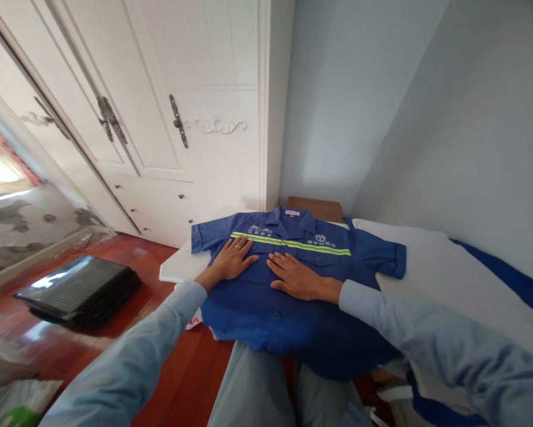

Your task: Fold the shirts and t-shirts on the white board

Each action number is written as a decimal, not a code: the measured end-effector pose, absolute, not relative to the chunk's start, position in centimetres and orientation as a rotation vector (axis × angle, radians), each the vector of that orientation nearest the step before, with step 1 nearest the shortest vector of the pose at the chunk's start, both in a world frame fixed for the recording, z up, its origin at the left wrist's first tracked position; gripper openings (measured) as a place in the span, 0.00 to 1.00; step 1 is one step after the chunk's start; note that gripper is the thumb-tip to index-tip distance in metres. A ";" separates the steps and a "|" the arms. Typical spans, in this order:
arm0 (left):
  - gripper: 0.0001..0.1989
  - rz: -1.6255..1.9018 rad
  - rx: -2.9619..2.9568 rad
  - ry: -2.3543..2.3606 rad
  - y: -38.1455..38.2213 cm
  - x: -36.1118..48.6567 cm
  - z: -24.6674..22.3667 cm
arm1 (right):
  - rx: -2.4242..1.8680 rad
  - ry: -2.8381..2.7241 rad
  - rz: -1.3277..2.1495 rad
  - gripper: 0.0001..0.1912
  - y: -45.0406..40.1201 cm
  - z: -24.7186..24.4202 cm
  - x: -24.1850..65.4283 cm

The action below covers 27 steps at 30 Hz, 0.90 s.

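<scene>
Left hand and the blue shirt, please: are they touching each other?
Touching. The head view shows the left hand laid palm down on the blue shirt, its fingers reaching onto the yellow-green stripe.

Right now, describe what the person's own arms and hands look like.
Both arms wear long, light blue sleeves with plain cuffs at the wrists. The left hand is bare apart from a thin ring on one finger; the right hand is bare, with no ring visible.

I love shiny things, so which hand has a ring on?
The left hand, on the blue shirt. A ring shows on one finger; the right hand shows none.
</scene>
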<state>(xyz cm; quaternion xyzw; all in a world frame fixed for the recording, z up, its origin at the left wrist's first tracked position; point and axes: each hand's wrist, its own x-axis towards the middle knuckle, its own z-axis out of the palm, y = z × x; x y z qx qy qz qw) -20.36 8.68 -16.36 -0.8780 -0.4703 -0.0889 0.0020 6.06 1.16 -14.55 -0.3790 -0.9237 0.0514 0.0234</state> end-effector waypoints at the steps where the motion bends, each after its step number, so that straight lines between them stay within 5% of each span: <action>1: 0.36 -0.271 -2.755 -1.480 8.7 -20.3 -16.3 | -1.197 -2.872 0.181 0.41 0.4 -14.4 7.2; 11: 0.38 -0.181 -2.852 -1.548 9.3 -20.4 -15.3 | -1.394 -2.828 0.281 0.43 -9.5 -13.9 14.6; 20: 0.37 -0.236 -2.858 -1.548 9.7 -20.5 -15.2 | -1.649 -2.572 0.002 0.43 -17.4 -15.2 17.0; 23: 0.37 -0.564 -2.880 -1.507 9.0 -20.4 -14.5 | -1.703 -2.401 0.045 0.40 -20.5 -15.1 15.6; 27: 0.27 -1.468 -2.500 -1.554 4.0 -21.1 -13.1 | -1.689 -2.050 0.467 0.31 -24.4 -16.3 13.2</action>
